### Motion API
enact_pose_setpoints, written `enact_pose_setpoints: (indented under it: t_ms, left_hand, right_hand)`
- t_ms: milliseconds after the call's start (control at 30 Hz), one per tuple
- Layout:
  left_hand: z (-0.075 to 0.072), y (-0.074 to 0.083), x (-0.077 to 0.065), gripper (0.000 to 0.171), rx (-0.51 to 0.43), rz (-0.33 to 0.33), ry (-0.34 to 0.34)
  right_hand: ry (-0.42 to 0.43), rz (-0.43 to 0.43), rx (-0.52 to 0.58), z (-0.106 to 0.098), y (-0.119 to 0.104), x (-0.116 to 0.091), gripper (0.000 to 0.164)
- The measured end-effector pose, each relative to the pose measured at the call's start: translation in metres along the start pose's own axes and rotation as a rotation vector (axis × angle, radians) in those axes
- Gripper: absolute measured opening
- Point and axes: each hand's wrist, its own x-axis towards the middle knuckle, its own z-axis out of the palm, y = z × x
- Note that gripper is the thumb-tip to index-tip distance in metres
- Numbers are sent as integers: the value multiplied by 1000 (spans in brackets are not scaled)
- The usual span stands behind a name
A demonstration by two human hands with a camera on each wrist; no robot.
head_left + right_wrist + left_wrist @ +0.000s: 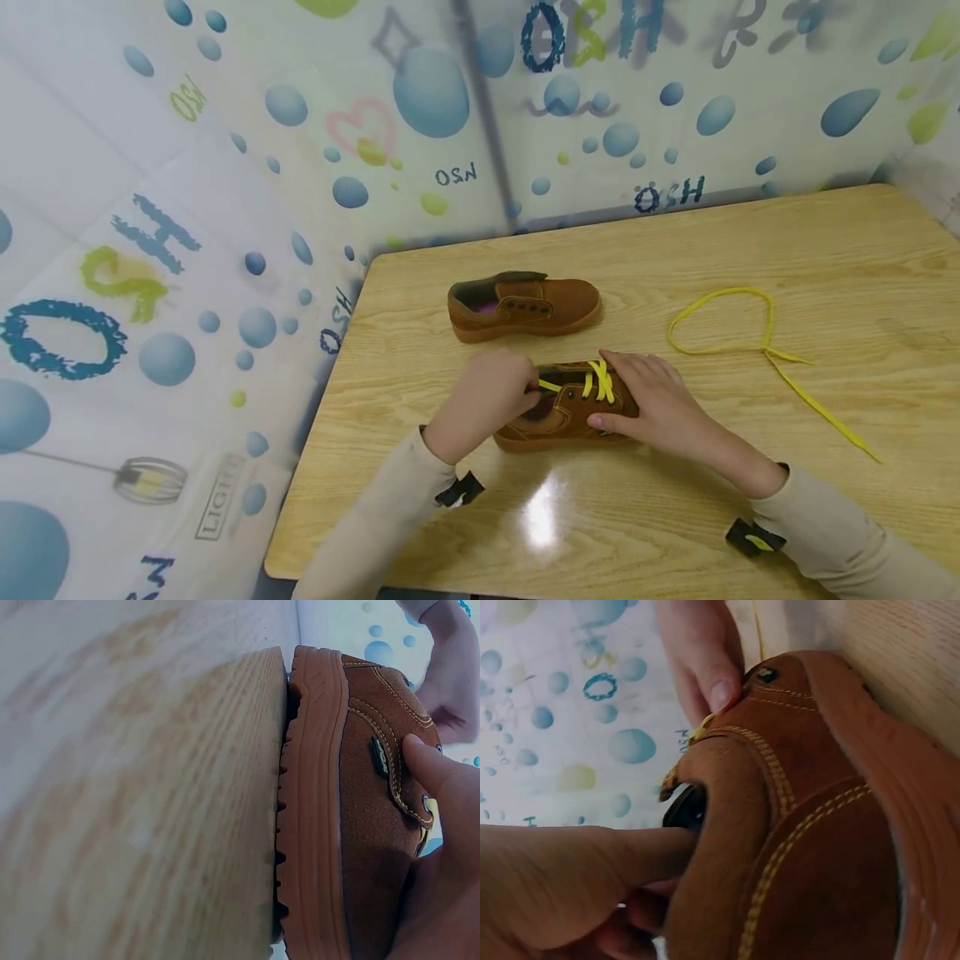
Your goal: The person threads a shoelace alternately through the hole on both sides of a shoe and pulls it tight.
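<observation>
A brown shoe (581, 427) with yellow stitching stands on the table, its toe pointing right. A yellow shoelace (603, 385) crosses its front eyelets, and one strand runs back to my left hand (491, 392). That hand pinches the strand at the shoe's opening; its fingertips are partly hidden inside. My right hand (663, 404) grips the toe end, thumb on the near side and fingers over the far side. In the right wrist view the right thumb presses the brown upper (375, 817) beside a small dark tag (380, 757).
A second brown shoe (562, 304), with no lace in its eyelets, stands behind the first. A loose yellow lace (821, 408) lies looped on the wooden table (862, 292) at the right. Patterned walls (300, 167) border the table's left and back edges.
</observation>
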Motion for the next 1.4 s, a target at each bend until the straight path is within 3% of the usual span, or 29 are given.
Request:
enact_pose_setpoints:
  t_ms: [100, 167, 333, 467, 600, 733, 967, 1400]
  left_hand:
    - [2, 3, 3, 25, 18, 19, 90]
    - [4, 4, 3, 14, 33, 22, 103]
    - [11, 10, 1, 35, 159, 34, 30]
    - [19, 16, 2, 49, 322, 20, 75]
    - [26, 25, 3, 43, 421, -29, 73]
    - [27, 33, 6, 37, 417, -56, 7]
    - [30, 27, 15, 30, 401, 46, -3]
    - [37, 22, 20, 17, 339, 73, -37]
  right_hand:
    - [-1, -5, 0, 1, -1, 0, 90]
    - [-3, -6, 2, 1, -1, 0, 90]
    - [-7, 0, 10, 1, -1, 0, 91]
    - [0, -4, 8, 1, -1, 1, 91]
    - [4, -17, 7, 2, -1, -1, 90]
    - [-1, -15, 7, 2, -2, -2, 91]
    - [8, -22, 1, 0, -3, 0, 91]
    - [5, -13, 9, 0, -4, 0, 91]
